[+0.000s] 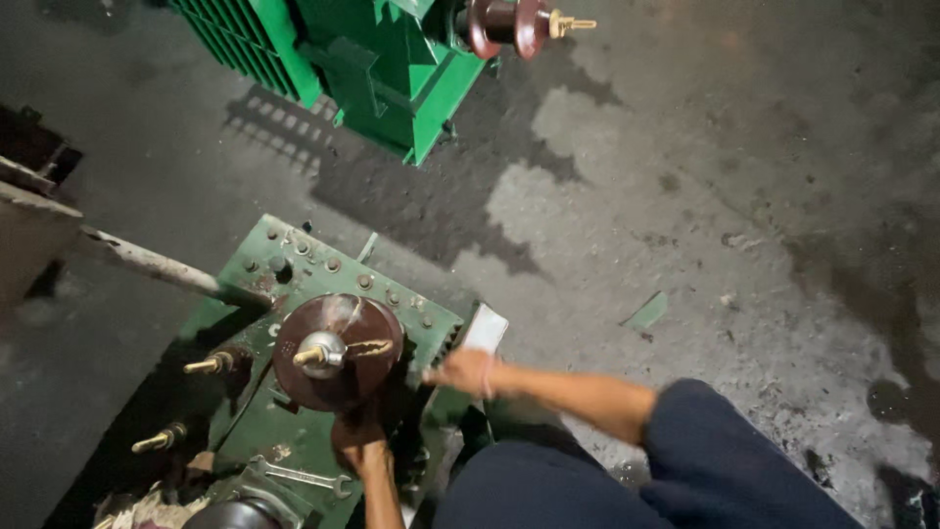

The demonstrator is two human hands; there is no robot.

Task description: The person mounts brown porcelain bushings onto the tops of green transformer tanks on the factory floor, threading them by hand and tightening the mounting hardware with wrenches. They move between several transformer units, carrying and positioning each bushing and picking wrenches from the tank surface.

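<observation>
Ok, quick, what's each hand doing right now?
Left hand: gripping the edge of the brown insulator.
Right hand: on the green cover; grip cannot be told.

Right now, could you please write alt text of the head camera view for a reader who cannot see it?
A person's left hand grips the underside of a brown ribbed ceramic insulator on a green metal transformer lid, while the right hand touches the lid's edge. A silver steel wrench lies on the lid; a second green transformer stands on the stained concrete floor.
</observation>
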